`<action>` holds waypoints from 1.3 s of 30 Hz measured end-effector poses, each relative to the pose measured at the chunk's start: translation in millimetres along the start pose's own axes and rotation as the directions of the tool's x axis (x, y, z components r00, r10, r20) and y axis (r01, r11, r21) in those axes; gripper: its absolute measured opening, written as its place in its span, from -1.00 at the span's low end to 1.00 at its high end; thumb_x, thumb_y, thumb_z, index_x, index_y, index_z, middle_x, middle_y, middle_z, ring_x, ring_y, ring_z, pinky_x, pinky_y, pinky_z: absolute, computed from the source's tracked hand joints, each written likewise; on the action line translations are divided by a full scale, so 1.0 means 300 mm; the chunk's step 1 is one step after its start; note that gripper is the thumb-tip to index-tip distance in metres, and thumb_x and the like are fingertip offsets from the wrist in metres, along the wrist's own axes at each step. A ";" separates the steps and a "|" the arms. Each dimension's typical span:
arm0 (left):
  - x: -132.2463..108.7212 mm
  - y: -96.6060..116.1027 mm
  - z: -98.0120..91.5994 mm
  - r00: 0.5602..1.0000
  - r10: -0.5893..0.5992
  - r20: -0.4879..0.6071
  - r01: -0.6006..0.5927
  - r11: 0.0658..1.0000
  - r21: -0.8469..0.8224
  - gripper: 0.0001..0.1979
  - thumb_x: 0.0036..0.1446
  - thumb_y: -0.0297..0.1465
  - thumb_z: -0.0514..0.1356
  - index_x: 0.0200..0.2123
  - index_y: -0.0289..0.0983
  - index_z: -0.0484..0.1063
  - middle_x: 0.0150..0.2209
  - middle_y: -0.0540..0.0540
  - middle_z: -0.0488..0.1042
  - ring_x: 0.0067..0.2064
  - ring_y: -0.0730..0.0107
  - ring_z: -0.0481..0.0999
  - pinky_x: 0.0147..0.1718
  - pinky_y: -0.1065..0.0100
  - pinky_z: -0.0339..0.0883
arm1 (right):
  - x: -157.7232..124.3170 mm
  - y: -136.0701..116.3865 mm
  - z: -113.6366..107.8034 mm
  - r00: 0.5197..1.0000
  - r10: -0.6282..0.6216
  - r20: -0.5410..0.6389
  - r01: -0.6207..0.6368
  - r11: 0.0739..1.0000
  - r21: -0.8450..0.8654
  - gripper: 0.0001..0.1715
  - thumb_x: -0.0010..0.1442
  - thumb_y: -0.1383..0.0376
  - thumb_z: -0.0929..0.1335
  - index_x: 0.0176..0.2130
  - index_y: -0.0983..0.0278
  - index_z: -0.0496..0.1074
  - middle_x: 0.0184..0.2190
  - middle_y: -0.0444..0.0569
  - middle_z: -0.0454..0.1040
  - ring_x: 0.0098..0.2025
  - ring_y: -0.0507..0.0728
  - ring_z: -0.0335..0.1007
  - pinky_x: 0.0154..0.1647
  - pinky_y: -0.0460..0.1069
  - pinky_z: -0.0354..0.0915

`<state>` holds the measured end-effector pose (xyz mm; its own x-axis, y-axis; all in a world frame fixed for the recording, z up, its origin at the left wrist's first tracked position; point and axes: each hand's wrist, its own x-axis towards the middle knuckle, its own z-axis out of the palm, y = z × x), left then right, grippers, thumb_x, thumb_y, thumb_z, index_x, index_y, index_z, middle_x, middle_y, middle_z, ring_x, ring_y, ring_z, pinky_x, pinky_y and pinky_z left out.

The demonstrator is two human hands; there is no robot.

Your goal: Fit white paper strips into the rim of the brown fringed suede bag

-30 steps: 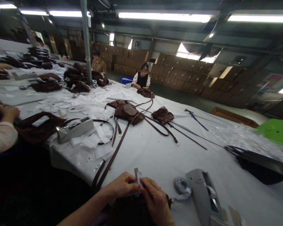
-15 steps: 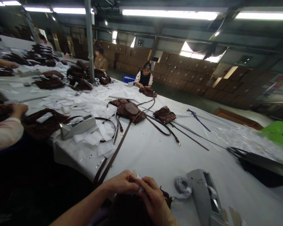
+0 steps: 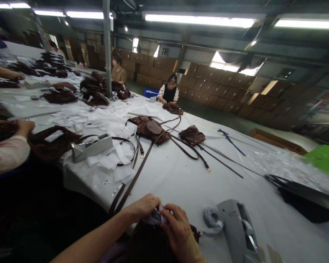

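Note:
At the table's near edge, my left hand (image 3: pixel 148 205) is closed, its curled fingers at the top of a dark brown bag (image 3: pixel 150 243). Thin, whitish wrapping (image 3: pixel 153 218) shows between my two hands. My right hand (image 3: pixel 178 223) pinches the white piece from the other side, fingers bent. Most of the bag is in shadow or hidden behind my hands. Brown straps (image 3: pixel 135 179) run from near my left forearm up the table. Right of my right hand are a roll of pale tape (image 3: pixel 212 218) and a grey tape dispenser (image 3: pixel 238 228).
Brown bags (image 3: pixel 153 131) with long straps lie mid-table. A second dispenser (image 3: pixel 91 148) stands among white paper slips (image 3: pixel 123 171). At left, a co-worker's hand (image 3: pixel 24 127) is by another brown bag. A black bag (image 3: pixel 304 197) and clear plastic (image 3: pixel 285 164) lie right.
My left hand has risen slightly and drawn a little away from my right fingers, showing more of the whitish wrapping between them. The view has shifted slightly.

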<state>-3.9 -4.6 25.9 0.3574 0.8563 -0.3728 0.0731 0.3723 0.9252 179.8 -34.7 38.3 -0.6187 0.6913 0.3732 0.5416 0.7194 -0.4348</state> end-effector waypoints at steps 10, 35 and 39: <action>0.021 0.047 0.004 0.999 -0.016 0.042 0.012 0.996 0.093 -0.71 -0.04 -0.19 0.12 -0.64 -0.24 0.24 -0.66 0.10 0.10 -0.57 0.52 0.03 -0.59 0.37 -0.15 | 0.044 0.005 -0.032 0.997 -0.058 0.053 0.061 0.996 -0.066 -0.44 0.14 0.39 0.32 0.12 0.23 0.16 -0.18 0.00 0.48 -0.15 0.22 0.38 0.04 0.21 0.14; -0.040 0.061 -0.004 0.948 0.199 0.248 -0.251 0.946 0.203 -0.76 -0.03 -0.37 0.21 -0.25 -0.31 0.53 -0.48 0.05 0.42 -0.45 0.47 0.33 -0.48 0.46 0.15 | 0.031 0.037 -0.012 0.993 -0.117 -0.027 0.112 0.985 -0.132 -0.06 0.17 0.48 0.24 0.38 0.21 -0.30 -0.23 0.01 0.54 -0.25 0.26 0.44 0.09 0.51 0.15; -0.050 0.048 0.006 0.956 0.234 0.179 -0.267 0.945 0.192 -0.80 0.03 -0.36 0.15 -0.34 -0.34 0.53 -0.55 0.06 0.35 -0.52 0.49 0.26 -0.52 0.45 0.10 | 0.015 0.047 -0.012 0.998 0.047 -0.044 -0.042 0.994 0.105 -0.10 0.16 0.38 0.35 0.34 0.11 -0.11 -0.13 0.03 0.53 -0.14 0.23 0.49 -0.02 0.25 0.42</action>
<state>-6.6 -12.7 45.0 0.5251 0.8414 -0.1275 0.1521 0.0546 0.9869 186.7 -21.2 36.6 -0.5669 0.7267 0.3880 0.5045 0.6786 -0.5338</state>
